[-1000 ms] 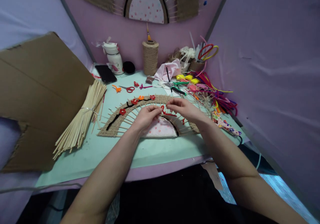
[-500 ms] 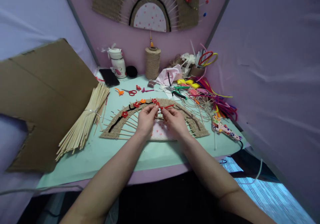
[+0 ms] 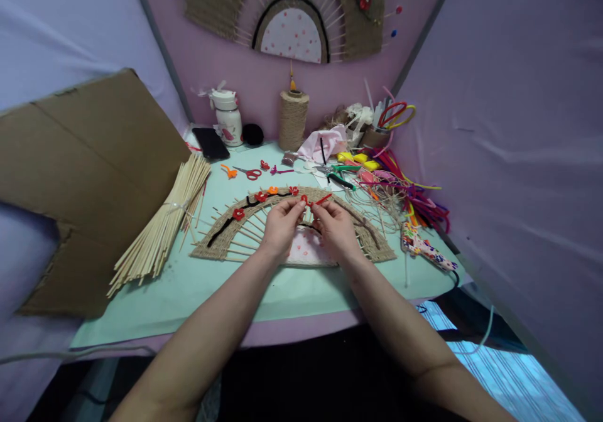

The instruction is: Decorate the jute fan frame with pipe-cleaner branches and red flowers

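Observation:
Between the fingertips of both hands is a red pipe cleaner (image 3: 323,199), part of it curled into small loops and one straight end sticking out to the upper right. My left hand (image 3: 284,220) pinches the looped part. My right hand (image 3: 333,221) is closed on it close by, near the straight end. Both hands hover over a half-round woven twine fan (image 3: 217,240) lying flat, with thin wooden sticks as ribs. Along its left side runs a black stem with red flowers (image 3: 239,214) and an orange flower (image 3: 272,190). My hands hide the fan's middle.
Left lie a bundle of wooden sticks (image 3: 160,227) and a cardboard sheet (image 3: 94,177). Behind are red scissors (image 3: 253,174), a twine spool (image 3: 293,120), a bottle (image 3: 228,120) and green-handled pliers (image 3: 342,177). Pipe cleaners (image 3: 414,196) and a patterned glue gun (image 3: 426,246) lie right.
The view has shifted slightly. My fingers have moved a little on the red pipe cleaner, and its straight end now points more steeply upward.

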